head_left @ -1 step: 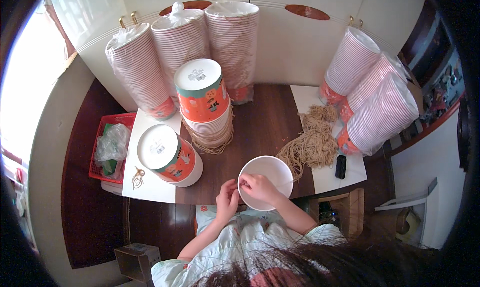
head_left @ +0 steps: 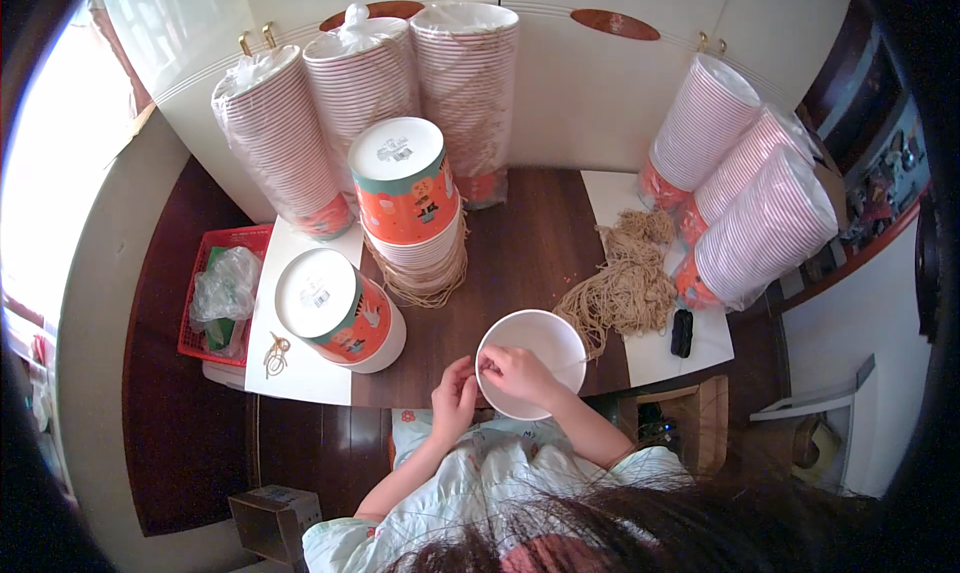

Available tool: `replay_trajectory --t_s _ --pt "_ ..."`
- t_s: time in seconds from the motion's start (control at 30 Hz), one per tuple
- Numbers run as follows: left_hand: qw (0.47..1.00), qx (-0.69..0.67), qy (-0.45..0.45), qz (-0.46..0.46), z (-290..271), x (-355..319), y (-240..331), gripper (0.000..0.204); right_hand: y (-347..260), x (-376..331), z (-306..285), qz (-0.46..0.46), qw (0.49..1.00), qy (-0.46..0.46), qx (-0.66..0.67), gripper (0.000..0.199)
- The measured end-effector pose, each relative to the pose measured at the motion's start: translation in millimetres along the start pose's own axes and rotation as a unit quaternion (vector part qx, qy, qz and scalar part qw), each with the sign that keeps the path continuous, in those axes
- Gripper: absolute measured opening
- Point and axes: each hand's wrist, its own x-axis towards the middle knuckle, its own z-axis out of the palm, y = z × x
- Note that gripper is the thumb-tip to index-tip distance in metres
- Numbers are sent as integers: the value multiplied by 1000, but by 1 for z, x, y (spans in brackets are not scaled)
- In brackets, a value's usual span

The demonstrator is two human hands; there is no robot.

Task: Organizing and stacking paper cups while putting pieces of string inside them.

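We see a white bowl point(head_left: 532, 361) at the worktop's point(head_left: 520, 243) near edge, its round mouth facing up, so it has no long axis to speak of. Our right hand point(head_left: 518, 373) lies over the bowl's near-left rim, fingers pinched on something too small to make out. Our left hand point(head_left: 455, 398) sits just beside that rim at the worktop edge, fingers curled; we cannot tell whether it holds anything. A pile of tan string point(head_left: 625, 283) lies just right of the bowl, toward the right edge. An orange tub point(head_left: 340, 308) lies tilted to the left, and a bowl stack point(head_left: 410, 208) stands behind it. Bare wood lies open between bowl and far wall.
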Motion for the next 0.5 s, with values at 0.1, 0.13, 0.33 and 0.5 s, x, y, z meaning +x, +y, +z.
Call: replay_trajectory --t_s 0.1,0.13,0.33,0.5 --pt "996 80 -42 -18 -8 1 -6 22 0 4 -2 -8 1000 -3 -3 12" --pt "996 80 -42 -18 -8 2 -4 22 2 5 -2 -16 1000 -11 1 12" --pt "969 242 -21 51 -12 10 3 16 8 13 -4 -34 997 -64 14 11" --pt "947 299 -36 116 -14 15 3 11 11 17 -6 -19 996 -91 6 11"
